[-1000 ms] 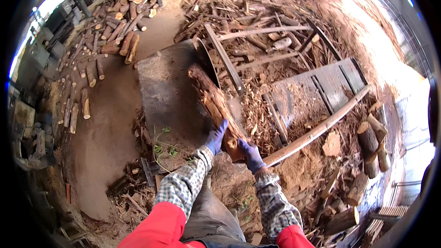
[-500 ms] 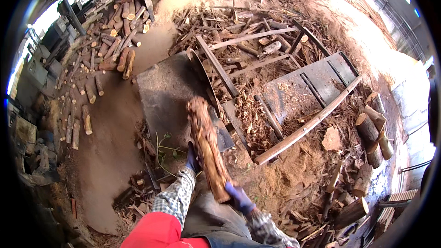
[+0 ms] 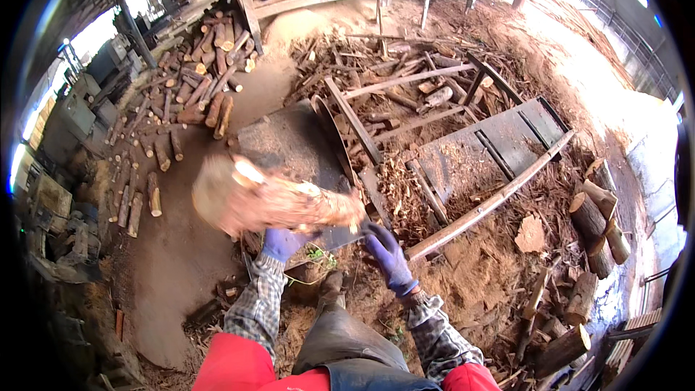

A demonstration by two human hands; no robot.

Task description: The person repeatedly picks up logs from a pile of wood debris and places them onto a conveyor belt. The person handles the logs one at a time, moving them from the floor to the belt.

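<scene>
A thick, rough log (image 3: pixel 289 199) with reddish stringy bark lies slantwise in the air before me, its pale cut left end smeared by motion. My left hand (image 3: pixel 284 243), in a purple glove, holds it from beneath; the log hides its fingertips. Close to the log's right end is my right hand (image 3: pixel 391 259), also gloved, fingers stretched out; whether the fingertips touch the wood I cannot tell. Behind the log stands a dark metal table (image 3: pixel 289 134), with the thin curved edge of a large saw blade (image 3: pixel 334 134) along its right side.
Right of the blade, a wooden rail (image 3: pixel 492 199) edges a slanted metal plate (image 3: pixel 481 145). Cut logs (image 3: pixel 217 51) are heaped at far left, and more logs (image 3: pixel 597 224) lie at right. Bark and sawdust (image 3: pixel 470 253) cover the ground; a leafy twig (image 3: pixel 315 253) is near my boot.
The log has swung from nearly upright to lying crosswise, its far end going left. My right hand has come off its near end and opened. The view has shifted slightly.
</scene>
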